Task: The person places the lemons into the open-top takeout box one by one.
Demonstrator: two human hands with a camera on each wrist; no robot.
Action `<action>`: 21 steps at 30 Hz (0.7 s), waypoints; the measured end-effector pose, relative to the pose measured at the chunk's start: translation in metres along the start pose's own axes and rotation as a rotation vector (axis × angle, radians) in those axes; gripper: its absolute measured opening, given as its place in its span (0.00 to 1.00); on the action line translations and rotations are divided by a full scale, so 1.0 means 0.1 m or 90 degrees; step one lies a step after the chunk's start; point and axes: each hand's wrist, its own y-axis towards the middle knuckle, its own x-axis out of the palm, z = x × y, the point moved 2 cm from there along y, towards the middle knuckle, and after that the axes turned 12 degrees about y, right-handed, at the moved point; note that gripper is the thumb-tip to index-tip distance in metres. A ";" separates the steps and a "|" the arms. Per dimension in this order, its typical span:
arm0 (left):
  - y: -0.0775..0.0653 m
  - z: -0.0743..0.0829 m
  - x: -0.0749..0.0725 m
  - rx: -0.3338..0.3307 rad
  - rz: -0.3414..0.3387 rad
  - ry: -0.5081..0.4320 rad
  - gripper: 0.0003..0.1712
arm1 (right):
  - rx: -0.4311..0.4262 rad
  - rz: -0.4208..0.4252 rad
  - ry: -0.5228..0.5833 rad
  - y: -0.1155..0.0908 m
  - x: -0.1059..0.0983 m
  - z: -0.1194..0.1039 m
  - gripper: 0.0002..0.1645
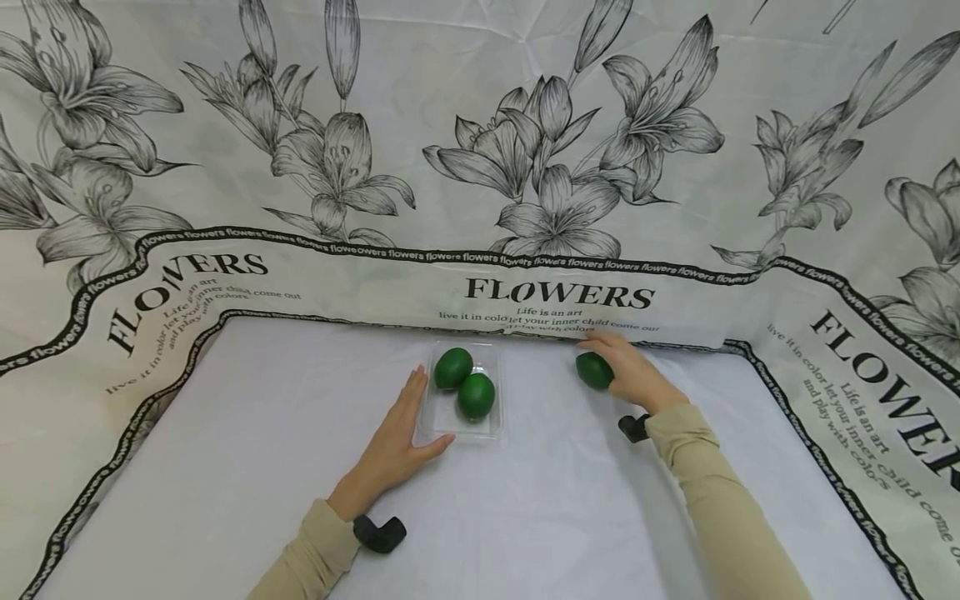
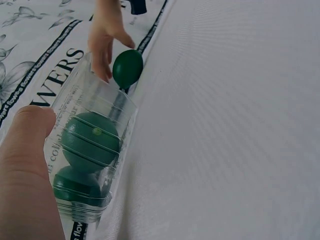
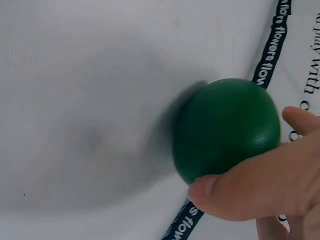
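A clear plastic tray (image 1: pixel 442 429) stands on the white cloth with two green limes in it. One lime (image 1: pixel 453 368) lies toward its back left, touching the other lime (image 1: pixel 476 397). My left hand (image 1: pixel 393 442) rests along the tray's left side, fingers straight and thumb spread at the near edge. To the right of the tray, my right hand (image 1: pixel 633 375) grips a third lime (image 3: pixel 227 130) between thumb and fingers, close over the cloth. In the right wrist view the thumb presses its near side and the other fingers are partly hidden behind it.
The white cloth (image 1: pixel 262 467) covers the table. At its back rises a flower-printed fabric wall (image 1: pixel 360 283) with a black lettered border, and it continues along both sides. A black strap piece (image 1: pixel 380 533) sits at the left wrist, another black piece (image 1: pixel 633 428) at the right.
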 end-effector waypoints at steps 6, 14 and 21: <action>0.00 -0.01 0.01 -0.001 0.002 -0.002 0.58 | 0.043 -0.064 0.011 0.00 0.06 0.08 0.54; 0.00 0.02 -0.01 -0.012 -0.015 -0.006 0.58 | 0.062 -0.078 0.007 0.02 0.10 0.12 0.53; 0.00 0.02 -0.02 -0.011 -0.011 -0.002 0.58 | 0.049 -0.063 -0.003 0.02 0.11 0.13 0.51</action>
